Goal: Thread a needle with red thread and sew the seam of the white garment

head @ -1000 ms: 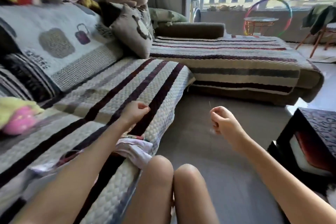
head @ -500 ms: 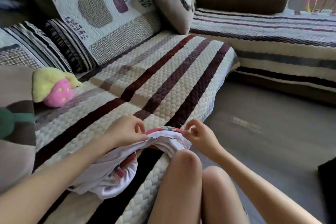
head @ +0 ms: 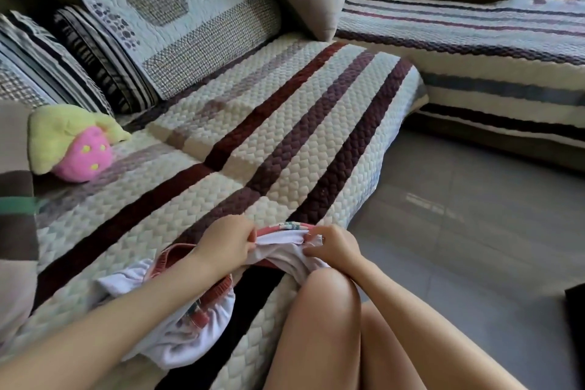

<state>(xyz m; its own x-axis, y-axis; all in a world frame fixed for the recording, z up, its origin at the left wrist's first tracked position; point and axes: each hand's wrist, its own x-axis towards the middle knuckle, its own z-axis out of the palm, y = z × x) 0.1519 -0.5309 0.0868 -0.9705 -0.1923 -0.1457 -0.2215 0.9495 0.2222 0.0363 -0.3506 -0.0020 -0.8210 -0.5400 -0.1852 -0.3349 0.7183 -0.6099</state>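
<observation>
White garment (head: 278,252) sits on the front edge of the sofa cover (head: 285,136), just left of my knee (head: 323,294), with the bulk trailing down-left under my left forearm. Left grip (head: 228,244) is narrow and pinches the folded edge at its left end. Right grip (head: 332,247) is also narrow and pinches the same fold at its right end. The seam edge (head: 278,239) is stretched between them. Its long axis runs left-right across my view, near level, with the red trim (head: 285,227) just behind it on the far side. There's a thin glint at the right fingertips (head: 311,236) (probably the needle, too small to confirm, and I can't make out the thread). Key relation: the working point is at the right end, touching the right grip, and the seam points from there straight toward the left grip. My read is that the next stitch enters at the right end and travels leftward along that axis while the left grip holds tension.
</observation>
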